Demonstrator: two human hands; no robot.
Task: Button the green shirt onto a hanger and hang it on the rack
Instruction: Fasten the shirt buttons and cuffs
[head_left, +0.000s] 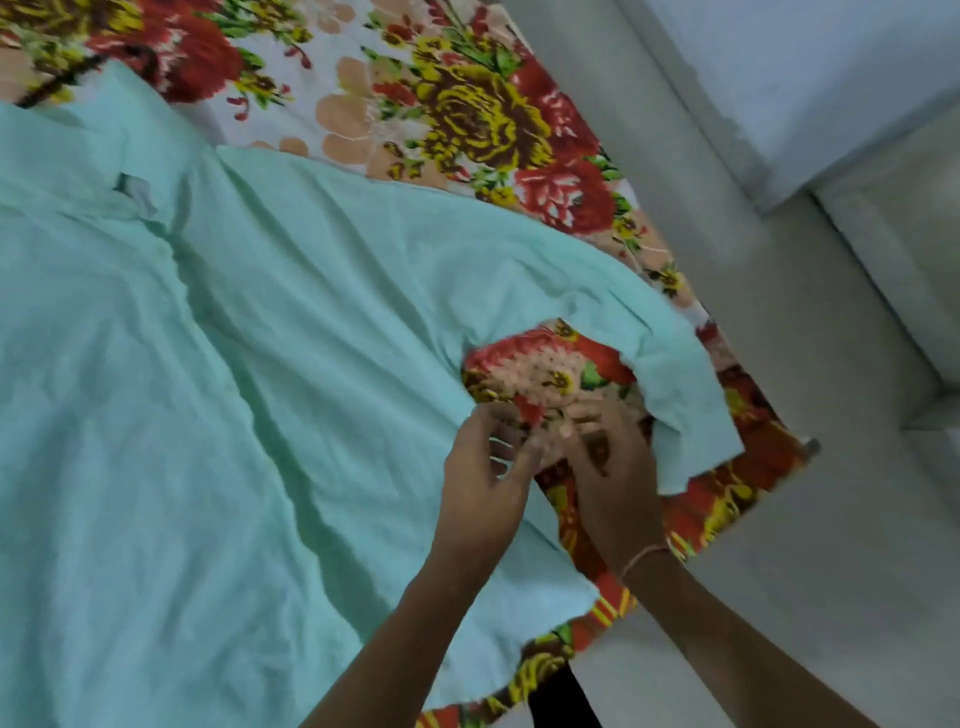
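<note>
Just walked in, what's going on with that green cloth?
A person is working with both bare hands on a green shirt spread flat on a flowered sheet. The left hand and right hand meet beside its sleeve; blur hides any grip. No hanger or rack shows.

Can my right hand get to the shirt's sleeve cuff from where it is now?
Probably yes: the right hand is just beside the sleeve cuff, over the bedsheet, with nothing lying between them.

The green shirt (260, 364) is matt, creased cloth; the floral bedsheet (467, 119) is printed cloth.
</note>
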